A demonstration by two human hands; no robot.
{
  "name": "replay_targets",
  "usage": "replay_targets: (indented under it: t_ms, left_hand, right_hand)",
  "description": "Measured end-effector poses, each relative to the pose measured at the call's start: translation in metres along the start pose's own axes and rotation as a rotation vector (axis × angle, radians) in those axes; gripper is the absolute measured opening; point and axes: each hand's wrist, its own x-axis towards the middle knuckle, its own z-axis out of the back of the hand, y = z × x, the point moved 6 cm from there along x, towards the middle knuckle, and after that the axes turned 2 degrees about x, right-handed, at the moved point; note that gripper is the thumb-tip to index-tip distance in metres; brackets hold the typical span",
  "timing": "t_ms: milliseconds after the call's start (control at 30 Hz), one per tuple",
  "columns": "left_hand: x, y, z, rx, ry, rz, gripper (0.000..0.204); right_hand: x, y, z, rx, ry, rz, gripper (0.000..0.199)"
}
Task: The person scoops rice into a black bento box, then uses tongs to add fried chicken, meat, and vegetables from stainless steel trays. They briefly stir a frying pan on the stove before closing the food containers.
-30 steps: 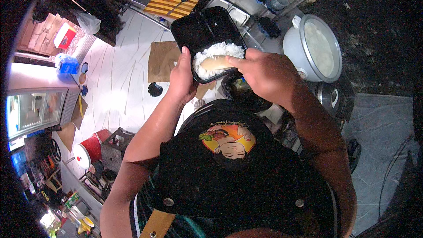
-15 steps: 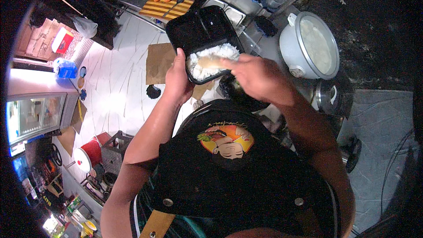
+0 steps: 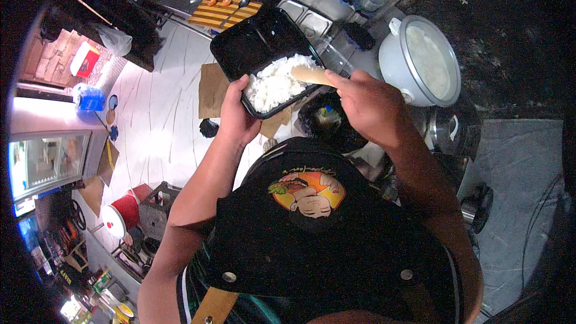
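Note:
My left hand [image 3: 236, 116] grips the near corner of a black plastic meal tray [image 3: 255, 45] and holds it up above the floor. A mound of white rice [image 3: 275, 81] fills the tray's near compartment. My right hand [image 3: 367, 105] holds a pale wooden rice paddle [image 3: 312, 74], whose blade lies on the rice. A white rice cooker [image 3: 423, 60] with its lid open stands to the right, cooked rice showing inside.
A striped wooden cutting board [image 3: 223, 12] and steel containers [image 3: 303, 18] sit on the counter at the top. Below lie a white plank floor [image 3: 153, 126], a piece of cardboard [image 3: 212, 90], a red bucket [image 3: 123, 211] and a glass-door fridge [image 3: 45, 162] at left.
The tray has tilted and shifted slightly left. My right hand has drawn back to the right, so the paddle blade now shows on the rice.

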Motion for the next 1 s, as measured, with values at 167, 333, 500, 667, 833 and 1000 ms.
replay_targets:
  t_ms: [167, 333, 500, 667, 833, 1000]
  left_hand:
    - [-0.004, 0.0, 0.0, 0.048, 0.018, -0.017, 0.053]
    - [-0.005, 0.007, 0.0, 0.023, -0.051, -0.007, 0.052]
    - [-0.008, 0.004, 0.002, 0.043, -0.106, -0.035, 0.052]
    - [-0.006, 0.0, 0.001, 0.054, -0.119, -0.059, 0.053]
    - [-0.007, 0.004, 0.009, 0.052, -0.148, -0.042, 0.054]
    - [-0.005, 0.005, 0.012, 0.048, -0.141, -0.024, 0.054]
  right_hand:
    - [0.007, 0.007, -0.013, 0.139, -0.028, -0.033, 0.044]
    - [0.01, -0.007, -0.025, 0.22, -0.022, 0.006, 0.042]
    - [0.009, 0.001, 0.0, 0.145, 0.001, 0.033, 0.041]
    - [0.003, 0.003, -0.014, -0.001, 0.12, 0.042, 0.043]
    - [0.007, 0.007, 0.004, 0.092, 0.111, 0.03, 0.042]
    - [0.007, 0.012, -0.016, 0.062, 0.145, 0.148, 0.04]
